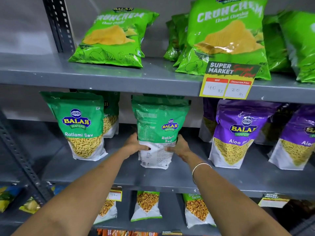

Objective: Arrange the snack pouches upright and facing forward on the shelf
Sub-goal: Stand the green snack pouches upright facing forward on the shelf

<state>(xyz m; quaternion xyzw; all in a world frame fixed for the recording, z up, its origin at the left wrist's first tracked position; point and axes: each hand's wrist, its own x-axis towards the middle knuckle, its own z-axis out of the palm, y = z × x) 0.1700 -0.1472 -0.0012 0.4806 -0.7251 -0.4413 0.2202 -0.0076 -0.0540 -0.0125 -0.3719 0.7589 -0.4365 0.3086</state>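
A green Ratlami Sev pouch [158,126] stands upright on the middle shelf [153,178] with its printed back side toward me. My left hand [134,144] grips its lower left edge and my right hand [180,147] grips its lower right edge. To its left another green Ratlami Sev pouch [80,125] stands upright, front facing out, with one more pouch [110,114] partly hidden behind it. Purple Aloo Sev pouches [238,133] stand upright to the right, fronts out.
Green Crunchem wafer bags [115,36] lean on the top shelf, with a yellow price tag [228,80] hanging on its edge. Small snack pouches [147,206] stand on the lower shelf. A slotted metal upright [22,157] runs down the left side.
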